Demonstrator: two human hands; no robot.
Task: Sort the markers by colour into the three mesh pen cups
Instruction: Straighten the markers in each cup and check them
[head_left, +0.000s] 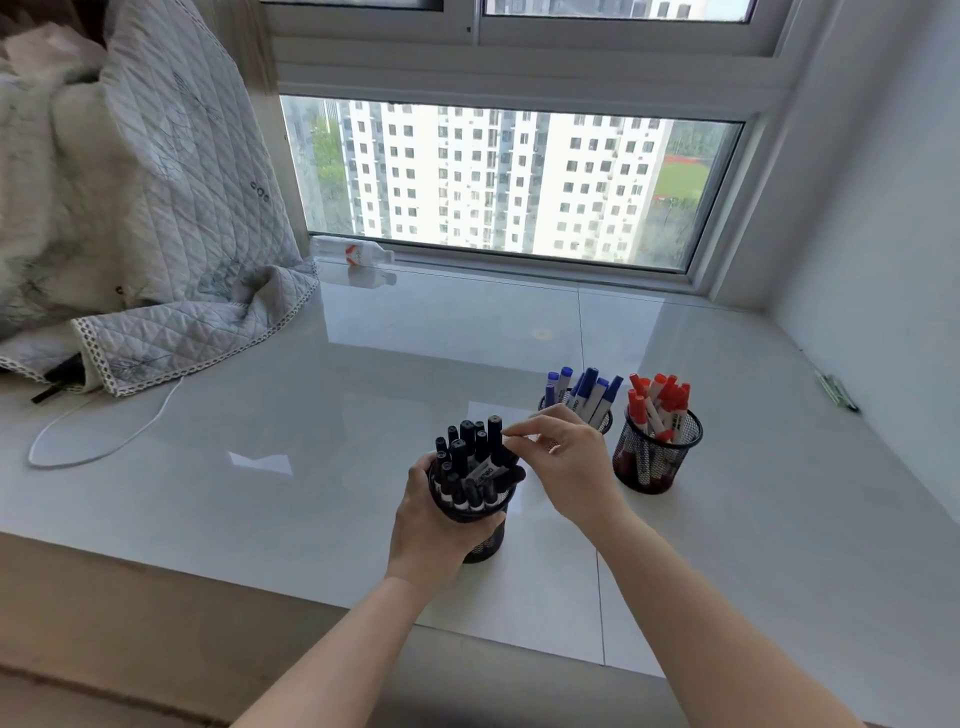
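Left hand (431, 525) grips mesh cup (480, 540) w/ black markers (470, 462) near bench (311, 415) front edge, right hand (566, 452) fingers loosely curled, tips just by a black cap, holding nothing; blue cup (602, 418) & red cup (657, 457) stand to the right, toward back.

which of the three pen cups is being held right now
The cup of black markers, nearest the camera: the left hand is wrapped round it. The cups of blue markers and red markers stand untouched behind it.
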